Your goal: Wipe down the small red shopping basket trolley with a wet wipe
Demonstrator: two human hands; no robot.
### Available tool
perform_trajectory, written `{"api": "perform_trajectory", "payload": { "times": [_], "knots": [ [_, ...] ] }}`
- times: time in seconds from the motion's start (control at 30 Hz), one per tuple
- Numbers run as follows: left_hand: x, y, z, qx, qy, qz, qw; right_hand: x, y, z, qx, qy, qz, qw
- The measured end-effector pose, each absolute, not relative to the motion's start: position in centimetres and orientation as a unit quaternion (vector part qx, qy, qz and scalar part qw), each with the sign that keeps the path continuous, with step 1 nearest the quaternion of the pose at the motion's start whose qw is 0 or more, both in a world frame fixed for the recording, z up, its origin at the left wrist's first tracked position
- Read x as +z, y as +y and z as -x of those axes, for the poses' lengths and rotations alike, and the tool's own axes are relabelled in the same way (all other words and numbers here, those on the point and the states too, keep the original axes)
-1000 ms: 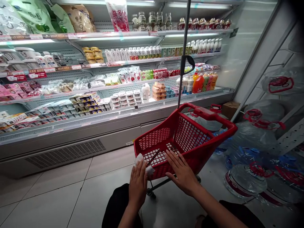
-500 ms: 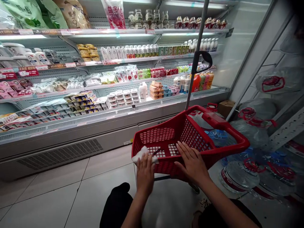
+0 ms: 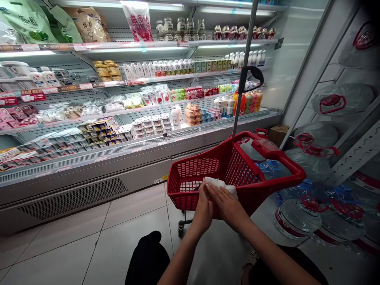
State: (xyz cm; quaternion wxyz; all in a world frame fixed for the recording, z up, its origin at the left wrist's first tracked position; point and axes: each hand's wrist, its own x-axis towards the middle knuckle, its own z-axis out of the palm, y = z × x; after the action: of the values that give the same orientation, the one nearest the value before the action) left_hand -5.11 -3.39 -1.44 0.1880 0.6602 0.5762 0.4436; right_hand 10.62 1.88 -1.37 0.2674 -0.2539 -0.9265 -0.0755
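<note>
A crumpled white cloth [image 3: 222,183] lies on the near rim of the red plastic lattice-walled shopping trolley [image 3: 190,174], its long axis running left to right along the rim. The right hand [image 3: 228,206] lies flat on it, fingers stretched, gripping nothing. The left hand [image 3: 204,206] stands edge-on, touching the cloth; its fingertips are hidden, so its grip cannot be told. The trolley's grey metal pole [image 3: 246,71] is cut off above.

I have the basket [image 3: 192,172] on the floor [image 3: 89,245] ahead | cloth [image 3: 222,183] on its near rim, left hand [image 3: 204,208] and right hand [image 3: 228,206] together on it | chiller shelves [image 3: 118,118] behind, left | water jugs [image 3: 299,215] right
</note>
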Motion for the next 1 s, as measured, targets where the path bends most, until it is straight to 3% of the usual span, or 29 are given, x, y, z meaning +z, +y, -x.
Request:
{"api": "perform_trajectory", "payload": {
  "times": [0.1, 0.23, 0.37, 0.67, 1.0],
  "knots": [
    [-1.0, -2.6, 8.1, 0.419, 0.609, -0.668, 0.090, -2.8, 3.0, -11.1, -0.080, -0.932, 0.247, 0.252],
    [-1.1, -2.0, 11.9, 0.269, 0.654, -0.707, -0.016, -2.3, 4.2, -13.4, -0.090, -0.918, 0.289, 0.258],
    [-1.8, -2.6, 13.1, 0.188, 0.664, -0.722, -0.052, -0.8, 4.7, -17.1, -0.136, -0.884, 0.352, 0.276],
    [-1.8, -3.0, 11.5, 0.155, 0.702, -0.684, -0.123, 0.8, 5.2, -22.5, -0.173, -0.800, 0.470, 0.330],
    [-1.8, -3.5, 10.8, 0.130, 0.713, -0.673, -0.145, -2.9, 2.4, -13.1, -0.165, -0.895, 0.324, 0.259]
  ]
}}
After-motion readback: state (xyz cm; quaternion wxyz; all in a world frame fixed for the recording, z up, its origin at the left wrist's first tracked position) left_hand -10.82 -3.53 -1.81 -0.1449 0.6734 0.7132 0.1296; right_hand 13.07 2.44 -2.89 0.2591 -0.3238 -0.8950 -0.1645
